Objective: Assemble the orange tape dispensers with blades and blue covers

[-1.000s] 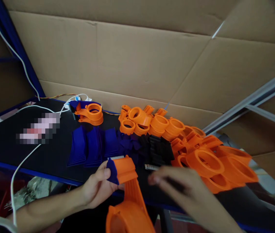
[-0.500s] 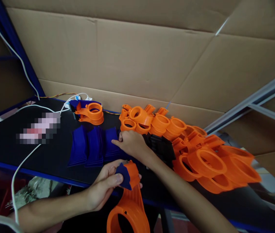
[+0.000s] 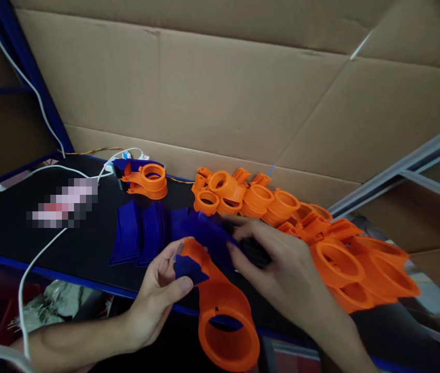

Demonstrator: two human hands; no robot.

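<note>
My left hand [image 3: 161,290] grips an orange tape dispenser [image 3: 222,311] by its head, thumb on its dark blue end piece [image 3: 186,268]; the ring end points toward me. My right hand [image 3: 278,264] hovers just right of it with fingers pinched on a dark blue flat part [image 3: 204,230], which it holds against the dispenser's head. Stacks of blue parts [image 3: 138,235] lie on the black table [image 3: 48,243] to the left. A pile of orange dispenser bodies [image 3: 328,248] lies to the right.
One assembled orange and blue dispenser [image 3: 145,178] stands at the back. White cables [image 3: 41,254] run across the table's left side. Black parts [image 3: 256,248] lie under my right hand. Cardboard sheets [image 3: 220,93] form the back wall. A blurred object [image 3: 62,204] sits at left.
My right hand drew back from the blue stacks with a blue part and brought it to the dispenser. My left hand turned the dispenser so its ring faces me.
</note>
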